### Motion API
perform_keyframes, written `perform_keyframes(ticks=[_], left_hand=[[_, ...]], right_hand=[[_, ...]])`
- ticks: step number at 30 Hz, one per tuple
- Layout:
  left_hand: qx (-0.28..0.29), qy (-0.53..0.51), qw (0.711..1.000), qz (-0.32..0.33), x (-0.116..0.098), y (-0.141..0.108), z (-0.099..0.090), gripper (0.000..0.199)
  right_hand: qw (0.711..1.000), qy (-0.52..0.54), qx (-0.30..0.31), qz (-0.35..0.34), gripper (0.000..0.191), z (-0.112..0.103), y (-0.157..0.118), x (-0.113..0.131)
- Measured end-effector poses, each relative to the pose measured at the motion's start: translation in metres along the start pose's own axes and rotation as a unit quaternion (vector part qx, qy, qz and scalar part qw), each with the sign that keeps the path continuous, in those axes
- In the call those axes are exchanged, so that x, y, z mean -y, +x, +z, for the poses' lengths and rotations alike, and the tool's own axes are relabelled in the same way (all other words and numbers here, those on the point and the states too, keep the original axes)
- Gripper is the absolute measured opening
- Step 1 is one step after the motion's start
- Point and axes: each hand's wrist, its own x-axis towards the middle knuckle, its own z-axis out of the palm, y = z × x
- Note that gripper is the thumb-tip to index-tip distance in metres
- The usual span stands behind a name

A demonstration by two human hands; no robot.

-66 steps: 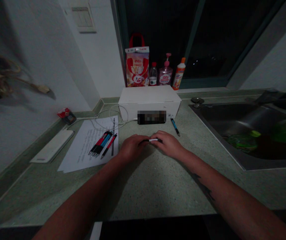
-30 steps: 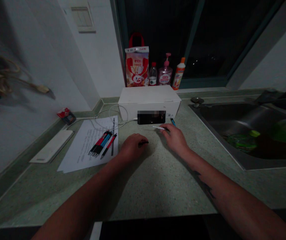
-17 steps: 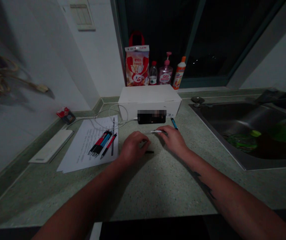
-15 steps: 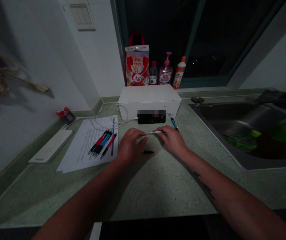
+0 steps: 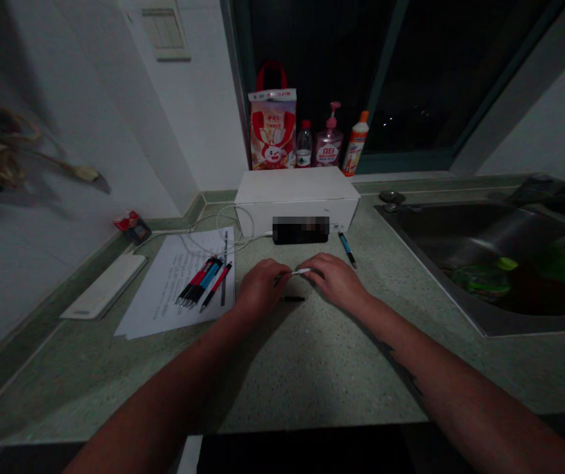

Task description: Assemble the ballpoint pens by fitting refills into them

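Between my hands is a thin white pen part (image 5: 303, 271), lying roughly level above the counter. My left hand (image 5: 264, 284) pinches its left end, and my right hand (image 5: 332, 276) pinches its right end. Below my left hand's fingertips a short black pen piece (image 5: 293, 299) lies on the counter. A blue and black pen (image 5: 347, 250) lies beyond my right hand. Several red, blue and black pens (image 5: 204, 283) rest on printed sheets (image 5: 159, 289) left of my left hand.
A phone (image 5: 301, 232) with a white cable leans on a white box (image 5: 296, 187). Bottles (image 5: 328, 146) and a red-handled bag (image 5: 273, 131) stand behind it. A sink (image 5: 428, 227) is at right, a white flat case (image 5: 105, 287) and a small red pack (image 5: 133, 226) at left.
Both hands have moved slightly nearer to each other and lower in view. The fingers of my left hand have closed together more around the white part's end.
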Motion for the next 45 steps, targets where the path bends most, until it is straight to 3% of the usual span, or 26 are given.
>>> perform_keyframes(ticks=[6, 9, 13, 17, 20, 24, 26, 29, 32, 36, 39, 42, 45], left_hand=[[-0.026, 0.008, 0.998, -0.056, 0.009, 0.005, -0.006, 0.018], [0.0, 0.006, 0.999, -0.05, 0.007, 0.004, -0.004, 0.017], [0.083, 0.029, 0.996, -0.001, -0.003, 0.001, 0.003, 0.016], [0.093, 0.037, 0.995, 0.026, -0.006, -0.001, 0.005, 0.014], [0.077, 0.012, 0.997, 0.027, -0.002, -0.002, 0.006, 0.011], [-0.032, -0.1, 0.992, -0.064, 0.001, 0.0, 0.008, 0.023], [-0.051, -0.202, 0.97, -0.123, 0.001, 0.002, 0.007, 0.031], [0.008, -0.341, 0.924, -0.175, -0.001, 0.004, 0.005, 0.032], [0.045, -0.431, 0.875, -0.215, -0.005, 0.005, 0.002, 0.033], [0.073, -0.56, 0.784, -0.257, -0.01, 0.005, -0.002, 0.032], [0.1, -0.615, 0.732, -0.276, -0.011, 0.005, -0.003, 0.031], [0.086, -0.623, 0.722, -0.288, -0.007, 0.005, -0.002, 0.029], [0.041, -0.596, 0.749, -0.288, -0.001, 0.006, -0.002, 0.026]], right_hand=[[0.992, -0.074, -0.046, 0.088, 0.022, -0.005, 0.0, -0.015], [0.986, -0.07, -0.083, 0.126, 0.028, -0.006, 0.001, -0.018], [0.989, -0.043, -0.078, 0.12, 0.033, -0.003, 0.001, -0.013], [0.994, -0.02, -0.06, 0.093, 0.036, 0.0, 0.002, -0.008], [0.996, 0.006, -0.056, 0.062, 0.031, 0.0, 0.002, -0.006], [0.998, 0.041, -0.048, 0.013, 0.021, -0.001, 0.001, 0.0], [0.998, 0.056, -0.036, -0.021, 0.018, -0.002, 0.001, 0.004], [0.996, 0.077, -0.023, -0.047, 0.015, -0.003, 0.0, 0.011], [0.991, 0.122, -0.052, -0.008, 0.013, -0.003, 0.0, 0.014], [0.973, 0.189, -0.11, 0.07, 0.018, -0.001, 0.0, 0.013], [0.968, 0.199, -0.13, 0.076, 0.02, -0.001, 0.0, 0.012], [0.975, 0.17, -0.126, 0.061, 0.015, -0.002, 0.0, 0.012], [0.99, 0.1, -0.084, 0.05, 0.012, -0.004, 0.0, 0.012]])
